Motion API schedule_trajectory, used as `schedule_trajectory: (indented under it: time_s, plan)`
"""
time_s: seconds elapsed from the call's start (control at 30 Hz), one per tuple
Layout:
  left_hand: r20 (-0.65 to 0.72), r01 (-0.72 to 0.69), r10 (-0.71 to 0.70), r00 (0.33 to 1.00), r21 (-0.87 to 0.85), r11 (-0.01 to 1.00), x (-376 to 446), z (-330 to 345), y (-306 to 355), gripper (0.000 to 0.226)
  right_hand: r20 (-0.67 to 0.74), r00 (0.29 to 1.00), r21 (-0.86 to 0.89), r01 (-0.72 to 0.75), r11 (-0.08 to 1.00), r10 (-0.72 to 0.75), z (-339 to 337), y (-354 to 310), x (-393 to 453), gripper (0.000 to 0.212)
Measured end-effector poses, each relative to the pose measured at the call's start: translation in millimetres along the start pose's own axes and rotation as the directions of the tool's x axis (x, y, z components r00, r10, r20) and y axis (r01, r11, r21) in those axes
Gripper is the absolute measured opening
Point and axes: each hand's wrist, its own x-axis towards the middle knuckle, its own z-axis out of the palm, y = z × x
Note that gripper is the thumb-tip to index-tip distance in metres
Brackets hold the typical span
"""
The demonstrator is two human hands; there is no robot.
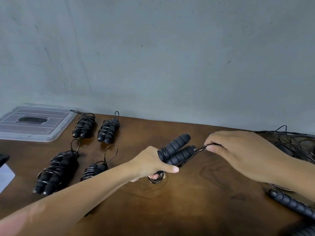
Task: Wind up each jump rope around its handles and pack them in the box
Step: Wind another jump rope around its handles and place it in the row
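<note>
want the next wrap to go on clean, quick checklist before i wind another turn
1. Left hand grips both handles together: ok.
2. Right hand pinches the cord taut: ok.
3. First coils sit at the handles' lower end: ok.
4. Loose cord pile free of tangles: cannot tell.
5. Four wound ropes lie clear of the work: ok.
6. Box open for packing: cannot tell.

No legible text, label, brand, number or sign appears on any surface, including the clear plastic box lid (32, 123) at the table's far left corner.
</note>
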Motion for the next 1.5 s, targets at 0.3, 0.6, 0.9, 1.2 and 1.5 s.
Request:
schedule_trajectory:
  time_s: [0.3, 0.6, 0.9, 1.2, 1.5]
  plan:
    - [-0.094, -0.020, 0.070, 0.993, 0.452, 0.892, 16.7, 17.9, 17.9, 0.065, -0.084, 0.987, -0.178, 0.122, 0.976, -0.138, -11.6, -11.4, 35.6, 0.040]
    - [0.207, -0.231, 0.168, 0.964, 0.335, 0.913, -5.8, 16.6, 31.3, 0.027, -0.080, 0.997, 0.333, 0.047, 0.942, -0.021, 5.5, 30.7, 79.7, 0.013]
    - [0.141, -0.321, 0.343, 0.929, -0.158, 0.934, -13.0, 10.2, 21.0, 0.017, 0.095, 0.995, 0.618, -0.073, 0.783, 0.017, 76.9, 49.1, 69.0, 0.042]
    - [-0.102, -0.215, 0.191, 0.976, -0.349, 0.912, -3.2, 1.5, -0.8, 0.032, 0.089, 0.993, 0.533, -0.117, 0.838, 0.082, 105.8, 23.8, 28.0, 0.047]
    - [-0.179, -0.088, 0.032, 0.983, -0.316, 0.945, 22.5, 0.0, -16.8, 0.030, 0.231, 0.943, 0.420, -0.317, 0.850, 0.238, 77.0, 11.8, -3.1, 0.035]
